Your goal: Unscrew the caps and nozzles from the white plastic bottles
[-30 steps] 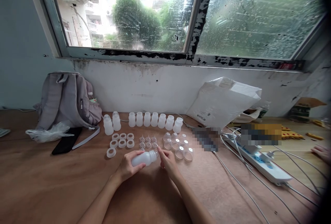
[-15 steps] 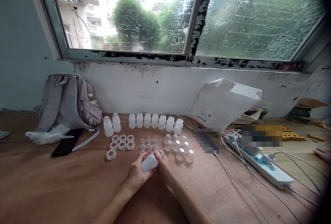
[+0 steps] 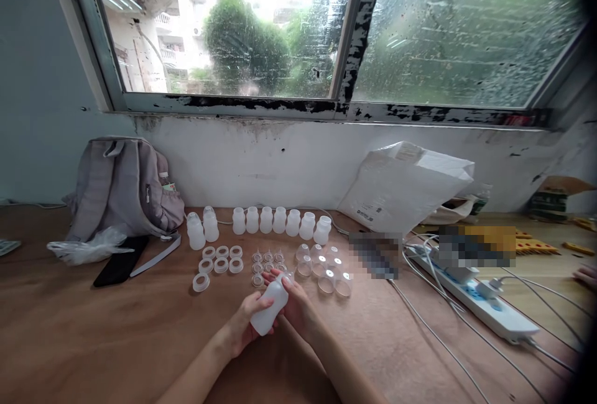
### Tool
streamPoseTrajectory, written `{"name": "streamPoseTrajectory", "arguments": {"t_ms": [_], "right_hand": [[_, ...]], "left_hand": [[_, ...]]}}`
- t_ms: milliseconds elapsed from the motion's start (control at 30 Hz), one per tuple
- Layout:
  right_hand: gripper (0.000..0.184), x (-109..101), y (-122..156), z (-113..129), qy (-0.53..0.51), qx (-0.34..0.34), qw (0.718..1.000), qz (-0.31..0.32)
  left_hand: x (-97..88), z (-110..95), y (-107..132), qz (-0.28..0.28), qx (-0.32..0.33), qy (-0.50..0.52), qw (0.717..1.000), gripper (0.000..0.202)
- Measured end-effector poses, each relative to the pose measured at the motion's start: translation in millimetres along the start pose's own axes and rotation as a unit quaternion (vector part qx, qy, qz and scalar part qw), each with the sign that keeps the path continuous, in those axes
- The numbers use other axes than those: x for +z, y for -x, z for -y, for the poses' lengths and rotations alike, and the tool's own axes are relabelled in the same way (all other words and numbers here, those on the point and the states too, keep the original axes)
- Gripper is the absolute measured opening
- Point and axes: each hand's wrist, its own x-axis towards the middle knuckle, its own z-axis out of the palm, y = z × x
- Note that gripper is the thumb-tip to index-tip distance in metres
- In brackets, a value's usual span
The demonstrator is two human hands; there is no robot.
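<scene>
1. Brown tabletop (image 3: 102, 335), head view: white rings (image 3: 221, 271) and clear caps (image 3: 326, 286) lie before standing bottles (image 3: 266, 221).
2. Left hand (image 3: 243, 324) wraps its fingers around a tilted white bottle (image 3: 269, 313), nearer than the rings.
3. Right hand (image 3: 300, 309) holds its neck between thumb and fingers.

window (image 3: 280, 37): bright daylight, left pane overexposed | wall (image 3: 261, 171): dimmer | table (image 3: 116, 335): soft shadow, bottom centre | right edge: black, blurred | two patches: pixelated

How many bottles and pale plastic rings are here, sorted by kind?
Open frosted white plastic bottles in a row: 7
Frosted white plastic bottles with clear domed caps: 2
Held frosted white plastic bottle: 1
Pale round plastic rings: 7
Total: 17
</scene>
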Motion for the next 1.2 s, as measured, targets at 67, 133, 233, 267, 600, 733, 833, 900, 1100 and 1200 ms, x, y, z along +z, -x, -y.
{"name": "streamPoseTrajectory", "arguments": {"t_ms": [67,133,233,267,600,733,833,900,1100,1200], "right_hand": [[0.035,4,4,5,0.006,0.011,1.000,0.016],[0.029,5,5,5,0.004,0.015,1.000,0.016],[0.021,3,2,-1,0.001,-0.002,1.000,-0.030],[0.019,3,0,-3,0.003,-0.013,0.999,-0.052],[0.022,6,10,11,-0.014,0.006,0.999,0.040],[0.017,6,8,9,0.000,-0.013,1.000,0.010],[0.019,7,7,8,0.027,-0.016,0.999,-0.009],[0.020,7,7,9,0.039,-0.023,0.999,-0.019],[0.017,7,7,11,0.091,-0.050,0.995,-0.001],[0.021,4,4,9,0.188,-0.112,0.975,-0.041]], "left_hand": [[-0.4,-5,3,0.052,-0.028,0.045,0.997,0.040],[0.5,-7,4,0.042,-0.010,0.018,0.999,0.039],[5.4,-4,4,-0.030,0.060,-0.107,0.992,0.040],[7.6,-2,4,-0.056,0.092,-0.155,0.982,0.040],[10.4,1,8,0.038,0.064,-0.083,0.994,0.046],[11.0,3,6,-0.051,0.154,-0.210,0.964,0.051],[14.1,3,8,-0.083,0.176,-0.287,0.938,0.050],[16.2,4,11,-0.100,0.199,-0.322,0.920,0.049],[13.8,11,10,-0.141,0.270,-0.403,0.863,0.044],[4.7,15,3,-0.168,0.301,-0.448,0.825,0.045]]}}
